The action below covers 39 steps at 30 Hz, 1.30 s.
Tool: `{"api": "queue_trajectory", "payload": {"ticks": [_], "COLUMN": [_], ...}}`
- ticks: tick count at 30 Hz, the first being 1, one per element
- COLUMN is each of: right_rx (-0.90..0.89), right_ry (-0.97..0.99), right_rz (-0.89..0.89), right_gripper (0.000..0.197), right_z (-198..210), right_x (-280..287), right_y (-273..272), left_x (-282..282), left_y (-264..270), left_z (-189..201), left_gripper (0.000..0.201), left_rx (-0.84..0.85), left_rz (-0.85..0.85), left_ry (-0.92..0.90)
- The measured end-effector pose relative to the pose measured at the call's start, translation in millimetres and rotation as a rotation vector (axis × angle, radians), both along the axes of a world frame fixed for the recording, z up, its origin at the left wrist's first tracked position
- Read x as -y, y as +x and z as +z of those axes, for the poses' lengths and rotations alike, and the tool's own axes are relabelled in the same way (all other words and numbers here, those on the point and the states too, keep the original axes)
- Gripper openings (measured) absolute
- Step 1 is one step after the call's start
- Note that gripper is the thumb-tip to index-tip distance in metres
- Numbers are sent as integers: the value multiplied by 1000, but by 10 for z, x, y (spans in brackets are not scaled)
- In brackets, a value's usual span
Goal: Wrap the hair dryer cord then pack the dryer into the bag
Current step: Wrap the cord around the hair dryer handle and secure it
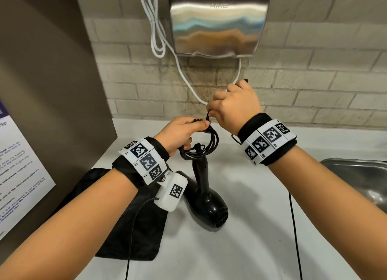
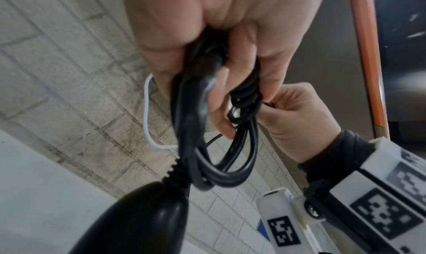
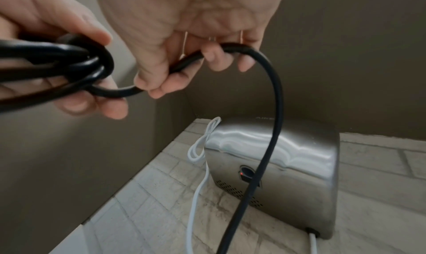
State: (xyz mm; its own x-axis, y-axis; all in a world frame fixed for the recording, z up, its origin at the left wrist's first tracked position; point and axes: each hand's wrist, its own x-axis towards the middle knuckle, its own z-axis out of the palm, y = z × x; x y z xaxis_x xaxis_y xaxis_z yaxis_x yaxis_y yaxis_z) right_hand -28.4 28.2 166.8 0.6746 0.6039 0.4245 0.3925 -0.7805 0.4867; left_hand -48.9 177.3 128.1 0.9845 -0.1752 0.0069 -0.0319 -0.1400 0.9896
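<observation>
While hands [image 1: 184, 131] coil cord [image 1: 201, 145], white counter [image 1: 251, 196] (brick wall [image 1: 314, 80])

Glossy black plastic hair dryer [image 1: 206, 204], matt black cloth bag [image 1: 134, 233], brushed shiny metal hand dryer [image 1: 217, 22], rough brick wall [image 1: 314, 74]

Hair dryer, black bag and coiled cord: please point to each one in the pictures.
hair dryer [image 1: 211, 206], head view, on its rounded body.
black bag [image 1: 134, 227], head view, on the flat cloth.
coiled cord [image 2: 232, 177], left wrist view, on the lower loops.
</observation>
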Motion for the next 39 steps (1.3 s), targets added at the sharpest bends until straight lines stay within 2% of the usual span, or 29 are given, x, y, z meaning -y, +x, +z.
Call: {"api": "queue_trajectory", "payload": {"ticks": [3,5,7,9,12,15,20,23,28,32,35,39], "right_rx": [-43,-2,12,-145,-268,-375,-452,-476,-493,-504,-474,-438], "right_ry": [21,132,249,349,516,725,983,1093,1221,1287,1295,1308], "right_rz": [-49,-53,15,0,-11,81,213,244,301,323,323,356], "right_gripper": [14,17,22,28,31,26,21,28,31,32,31,30], "right_z": [15,19,-25,-71,-218,-411,-783,-980,-1117,-1162,-1217,-1247], "right_x": [-18,-37,-30,-9,35,56,-27,-106,-162,-165,-134,-101], "right_y": [-29,-101,-145,-175,-212,-246,-388,-391,-314,-300,-286,-286], "left_x": [33,52,72,74,75,101,110,97,72,87,108,135], "left_y": [12,21,34,60,105,136,188,187,173,137,125,118], "left_z": [-14,-45,-71,-82,-85,-92,-116,-149,-159,-154,-173,-157], "left_gripper": [18,15,13,9,9,8,14,16,17,2,10,10], "left_rx": [35,60,68,51,18,15,-54,-96,-53,-2,25,50], "left_rz": [26,92,155,209,252,282,336,320,317,285,298,273], "left_ry": [9,-35,-77,-139,-217,-250,-368,-408,-388,-338,-329,-309]}}
